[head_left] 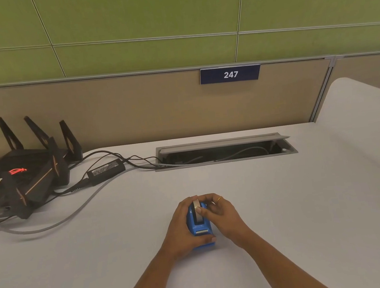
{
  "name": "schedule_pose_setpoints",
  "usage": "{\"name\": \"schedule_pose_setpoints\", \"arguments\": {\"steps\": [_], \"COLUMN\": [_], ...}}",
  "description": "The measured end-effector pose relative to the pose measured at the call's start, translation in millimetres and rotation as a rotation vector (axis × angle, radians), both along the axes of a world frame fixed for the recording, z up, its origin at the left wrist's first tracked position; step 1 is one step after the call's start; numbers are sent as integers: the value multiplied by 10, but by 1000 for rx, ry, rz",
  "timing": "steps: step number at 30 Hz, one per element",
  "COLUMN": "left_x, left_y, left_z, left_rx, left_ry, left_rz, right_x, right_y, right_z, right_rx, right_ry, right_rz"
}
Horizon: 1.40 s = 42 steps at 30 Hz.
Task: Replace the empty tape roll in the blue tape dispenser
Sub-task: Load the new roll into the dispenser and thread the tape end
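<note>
The blue tape dispenser (201, 231) stands on the white desk (286, 204), its cutter end facing me. A tape roll (197, 210) sits upright in its slot, seen edge-on, pale and shiny. My left hand (182, 230) wraps the dispenser's left side, thumb across its front base. My right hand (220, 213), with a ring on one finger, pinches the roll from the right, thumb on the roll's edge. Whether the roll is full or empty cannot be told.
A black router (22, 177) with upright antennas sits at the far left, with a power brick (105, 170) and several cables running into an open cable hatch (225, 150) at the desk's back. A beige partition with a "247" sign (230, 74) stands behind.
</note>
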<state>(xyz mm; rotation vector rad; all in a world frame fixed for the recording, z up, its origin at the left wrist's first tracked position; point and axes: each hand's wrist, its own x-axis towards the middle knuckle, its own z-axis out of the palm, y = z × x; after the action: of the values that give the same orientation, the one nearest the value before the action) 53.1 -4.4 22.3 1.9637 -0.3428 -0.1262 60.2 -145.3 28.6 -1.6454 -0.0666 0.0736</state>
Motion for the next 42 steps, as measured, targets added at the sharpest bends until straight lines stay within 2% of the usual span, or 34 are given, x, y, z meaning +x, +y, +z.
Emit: {"name": "schedule_pose_setpoints", "arguments": {"steps": [16,26,42], "left_x": [12,23,41], "left_y": [4,7,12], "left_z": [-22,-53,-78], "left_rx": [5,-13,-18], "left_ry": [-14,-29,-27], "left_rz": [-7,-8,-14], "right_x": [-33,-16,-32], "right_y": [-31,19,-18], "right_z": [38,22,47], "right_rx": [-2,-7,-4], "right_ry": [10,9,32], "right_rz": [48,-36,24]}}
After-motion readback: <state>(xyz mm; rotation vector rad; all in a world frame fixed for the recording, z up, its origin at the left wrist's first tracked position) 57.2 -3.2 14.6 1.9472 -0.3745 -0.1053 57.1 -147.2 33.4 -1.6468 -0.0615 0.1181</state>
